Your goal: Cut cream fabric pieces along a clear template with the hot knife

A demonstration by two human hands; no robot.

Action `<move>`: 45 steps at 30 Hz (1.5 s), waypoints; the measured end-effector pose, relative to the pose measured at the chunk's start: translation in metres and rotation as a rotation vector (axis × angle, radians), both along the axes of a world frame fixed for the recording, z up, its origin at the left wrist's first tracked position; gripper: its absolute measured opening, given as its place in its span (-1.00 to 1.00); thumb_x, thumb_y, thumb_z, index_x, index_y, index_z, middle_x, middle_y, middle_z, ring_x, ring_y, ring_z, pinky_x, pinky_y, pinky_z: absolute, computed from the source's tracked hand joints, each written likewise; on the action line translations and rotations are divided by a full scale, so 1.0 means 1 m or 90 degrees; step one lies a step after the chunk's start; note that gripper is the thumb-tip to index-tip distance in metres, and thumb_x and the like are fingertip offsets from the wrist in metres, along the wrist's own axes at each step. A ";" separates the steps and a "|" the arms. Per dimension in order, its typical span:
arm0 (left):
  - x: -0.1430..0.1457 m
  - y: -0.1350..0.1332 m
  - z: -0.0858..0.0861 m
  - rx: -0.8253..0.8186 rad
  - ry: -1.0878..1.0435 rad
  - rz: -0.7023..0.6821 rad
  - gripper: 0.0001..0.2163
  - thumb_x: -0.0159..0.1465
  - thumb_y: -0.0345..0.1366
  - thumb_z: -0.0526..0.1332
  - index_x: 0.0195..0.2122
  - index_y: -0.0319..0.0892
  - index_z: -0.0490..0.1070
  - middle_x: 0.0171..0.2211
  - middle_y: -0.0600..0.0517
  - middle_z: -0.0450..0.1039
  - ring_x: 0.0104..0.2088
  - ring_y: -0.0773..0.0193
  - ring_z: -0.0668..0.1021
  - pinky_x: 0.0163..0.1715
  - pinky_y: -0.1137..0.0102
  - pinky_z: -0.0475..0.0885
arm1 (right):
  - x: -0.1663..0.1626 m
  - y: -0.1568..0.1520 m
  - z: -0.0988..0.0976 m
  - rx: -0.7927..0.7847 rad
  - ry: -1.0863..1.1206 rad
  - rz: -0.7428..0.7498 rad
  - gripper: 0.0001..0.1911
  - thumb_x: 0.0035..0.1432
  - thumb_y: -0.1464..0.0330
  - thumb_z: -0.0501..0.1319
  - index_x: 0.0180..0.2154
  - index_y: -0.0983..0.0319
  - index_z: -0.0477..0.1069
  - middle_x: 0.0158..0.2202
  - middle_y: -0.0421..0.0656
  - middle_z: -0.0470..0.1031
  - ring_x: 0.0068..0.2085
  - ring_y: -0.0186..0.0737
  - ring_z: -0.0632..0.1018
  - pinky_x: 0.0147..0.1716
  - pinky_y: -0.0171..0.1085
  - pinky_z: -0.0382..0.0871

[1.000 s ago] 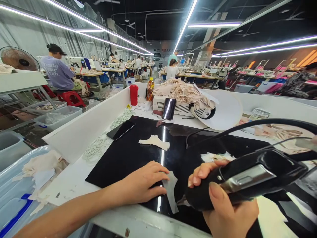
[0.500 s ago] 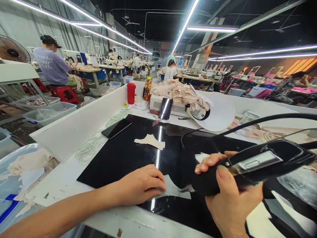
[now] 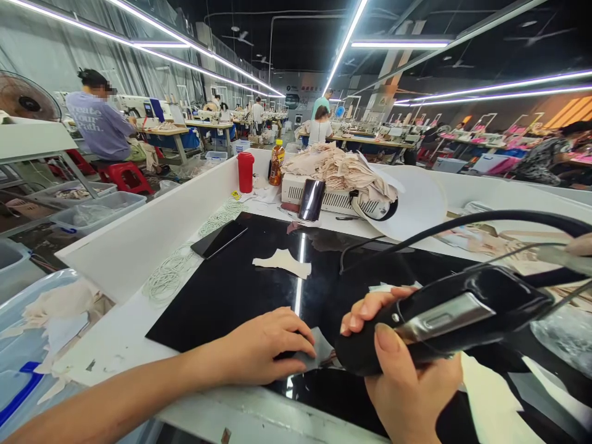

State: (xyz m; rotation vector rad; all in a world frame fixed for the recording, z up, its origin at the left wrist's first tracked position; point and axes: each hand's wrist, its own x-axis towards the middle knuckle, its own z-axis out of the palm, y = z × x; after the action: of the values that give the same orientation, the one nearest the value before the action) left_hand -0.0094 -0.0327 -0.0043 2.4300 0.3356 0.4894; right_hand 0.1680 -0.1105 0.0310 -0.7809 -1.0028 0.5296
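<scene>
My left hand (image 3: 271,345) rests on the black board (image 3: 217,296) near its front edge, fingers slightly bent and spread. Its fingertips press on a small greyish piece of fabric (image 3: 320,350). In my right hand (image 3: 407,382) is a black corded hand tool (image 3: 444,314) with a metal strip along its top. My fingers and thumb wrap round its body. The tool's front end lies at the right edge of the grey piece and covers part of it; its underside is hidden. Farther back on the board lies a cream shaped fabric piece (image 3: 283,263).
A phone (image 3: 218,239) lies at the board's left edge, near coiled pale cord (image 3: 169,277). Behind stand a red cup (image 3: 245,172), a bottle (image 3: 276,163) and a fabric pile (image 3: 337,166) on a white machine. A thick cable (image 3: 485,219) arches at right. Cream pieces (image 3: 490,394) lie front right.
My right hand has moved the black tool left along the grey fabric, towards my left hand, covering more of the piece. My left hand has barely moved.
</scene>
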 end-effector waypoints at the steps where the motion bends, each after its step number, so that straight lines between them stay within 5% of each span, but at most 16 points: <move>1: 0.000 0.000 0.000 0.000 0.002 0.001 -0.81 0.32 -0.39 0.34 -0.04 -0.16 0.58 -0.01 -0.04 0.56 0.01 0.16 0.52 0.10 0.31 0.43 | 0.000 0.000 0.000 -0.003 -0.001 -0.004 -0.70 0.26 0.39 0.33 -0.01 0.11 0.35 -0.33 -0.23 0.45 -0.40 -0.27 0.51 -0.42 -0.18 0.51; 14: -0.006 0.001 0.004 -0.057 0.070 -0.031 -0.60 0.25 -0.34 0.40 0.11 0.04 0.51 0.17 0.04 0.51 0.28 0.02 0.39 0.38 -0.02 0.03 | 0.007 0.003 0.004 -0.009 0.041 -0.042 -0.68 0.21 0.36 0.39 -0.04 0.12 0.37 -0.33 -0.26 0.47 -0.42 -0.28 0.52 -0.42 -0.20 0.51; 20: -0.007 0.002 0.003 -0.044 0.071 -0.033 -0.61 0.25 -0.31 0.40 0.11 0.03 0.51 0.17 0.04 0.52 0.28 0.03 0.40 0.38 0.01 0.05 | -0.002 -0.001 0.000 0.017 0.024 0.026 -0.69 0.26 0.40 0.34 0.00 0.11 0.35 -0.31 -0.24 0.47 -0.41 -0.28 0.53 -0.42 -0.20 0.53; 45: -0.007 0.005 0.004 0.003 0.038 -0.065 -0.70 0.26 -0.24 0.42 0.01 -0.07 0.53 0.08 -0.01 0.55 0.19 0.06 0.45 0.35 0.11 0.12 | -0.009 -0.005 0.002 -0.008 0.022 0.047 -0.69 0.26 0.38 0.33 0.00 0.11 0.35 -0.34 -0.22 0.48 -0.40 -0.25 0.54 -0.39 -0.16 0.55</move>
State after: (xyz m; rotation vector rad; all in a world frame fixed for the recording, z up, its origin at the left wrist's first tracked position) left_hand -0.0159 -0.0277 -0.0004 2.4563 0.2341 0.3732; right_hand 0.1586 -0.1158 0.0328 -0.7452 -0.9995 0.6117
